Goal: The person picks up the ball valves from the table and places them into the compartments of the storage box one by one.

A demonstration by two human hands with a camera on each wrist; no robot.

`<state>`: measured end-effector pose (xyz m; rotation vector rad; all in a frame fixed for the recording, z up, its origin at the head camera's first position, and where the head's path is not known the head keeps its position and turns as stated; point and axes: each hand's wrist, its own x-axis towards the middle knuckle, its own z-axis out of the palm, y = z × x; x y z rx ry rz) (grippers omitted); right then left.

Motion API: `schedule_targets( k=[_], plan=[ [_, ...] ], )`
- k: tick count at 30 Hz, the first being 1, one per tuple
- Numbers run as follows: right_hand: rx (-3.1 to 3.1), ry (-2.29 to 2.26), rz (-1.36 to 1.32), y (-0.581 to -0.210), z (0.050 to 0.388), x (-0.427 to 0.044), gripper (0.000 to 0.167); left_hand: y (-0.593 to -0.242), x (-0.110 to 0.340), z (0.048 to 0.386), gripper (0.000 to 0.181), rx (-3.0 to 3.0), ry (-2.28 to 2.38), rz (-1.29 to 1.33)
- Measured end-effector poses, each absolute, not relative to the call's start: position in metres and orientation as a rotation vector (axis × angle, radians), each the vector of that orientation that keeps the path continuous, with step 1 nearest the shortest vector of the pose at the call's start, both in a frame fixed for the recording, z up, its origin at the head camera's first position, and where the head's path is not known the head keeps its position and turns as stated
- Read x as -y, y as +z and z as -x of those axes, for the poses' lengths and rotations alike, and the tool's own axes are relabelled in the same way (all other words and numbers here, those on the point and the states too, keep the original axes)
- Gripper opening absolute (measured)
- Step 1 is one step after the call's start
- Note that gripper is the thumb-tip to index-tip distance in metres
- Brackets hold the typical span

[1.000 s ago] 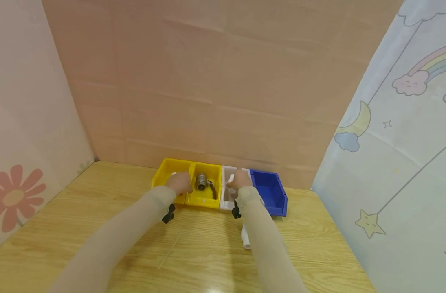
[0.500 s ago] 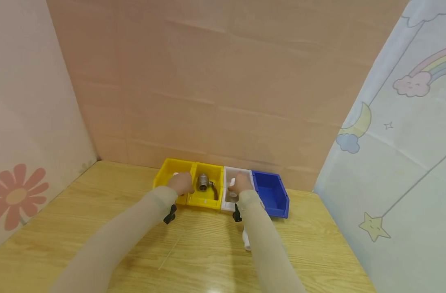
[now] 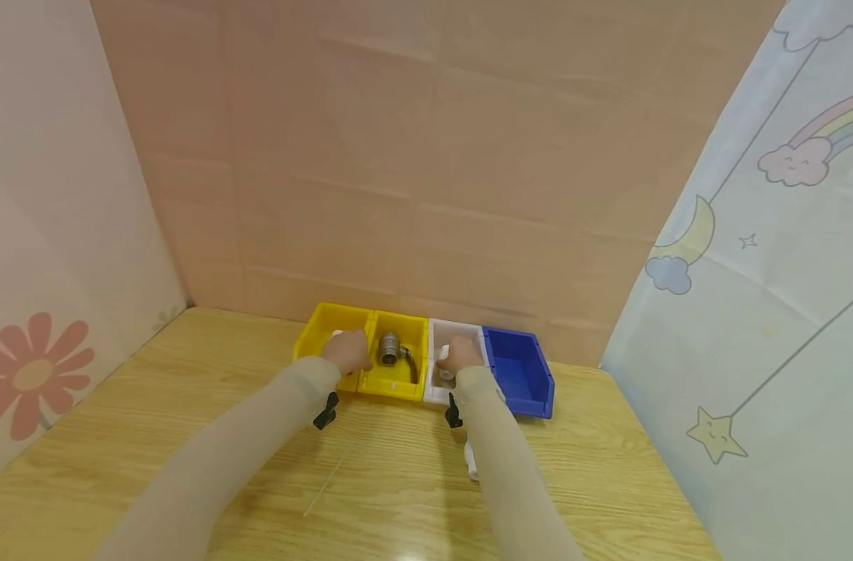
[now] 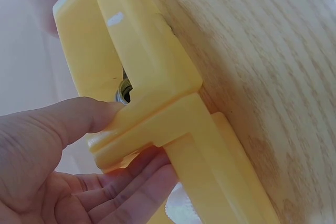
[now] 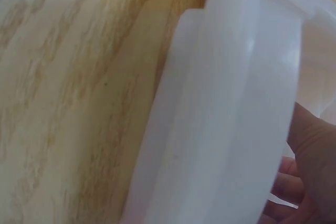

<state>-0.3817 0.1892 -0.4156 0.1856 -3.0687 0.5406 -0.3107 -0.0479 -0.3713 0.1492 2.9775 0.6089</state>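
We log four bins side by side along the back of the worktop (image 3: pixel 370 483): left yellow bin (image 3: pixel 336 316), right yellow bin (image 3: pixel 380 381), white bin (image 3: pixel 436 396), blue bin (image 3: pixel 517 374). Left hand (image 3: pixel 347 353) pinches the adjoining walls of the two yellow ones: narrow grip, thumb in the right one, other fingers in the left, beside a ribbed white piece (image 4: pixel 181 205). Right hand (image 3: pixel 461 354) reaches into the white bin beside a small white part (image 3: pixel 446 372); whether its fingers hold that part or a wall, we cannot tell.

Notes on technique (our judgement): press evenly through both yellow walls, since a one-sided squeeze could part them. Hold the thumb clear of the metal fitting (image 3: pixel 389 349), which lies loose-looking in the right yellow bin and might roll. Match effort between hands so the row does not skew. Right sleeve (image 3: pixel 506 460) partly hides a white fitting (image 3: pixel 471 460) on the worktop; we would lift that forearm slightly to avoid knocking it.
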Motion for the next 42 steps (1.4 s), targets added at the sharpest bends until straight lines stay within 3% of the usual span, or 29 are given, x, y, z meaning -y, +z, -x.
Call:
schedule_targets(
  k=[18, 29, 42],
  plan=[
    [3.106, 0.536, -0.143, -0.417, 0.384, -0.190, 0.035, -0.367, 0.045, 0.307, 0.033, -2.979, 0.622, -0.147],
    [3.123, 0.457, -0.170, -0.421, 0.379, -0.188, 0.031, -0.365, 0.045, 0.304, 0.014, -2.965, 0.627, -0.115],
    [3.191, 0.354, -0.278, -0.409, 0.370, -0.185, 0.031, -0.367, 0.044, 0.306, 0.020, -2.980, 0.619, -0.145]
  ],
)
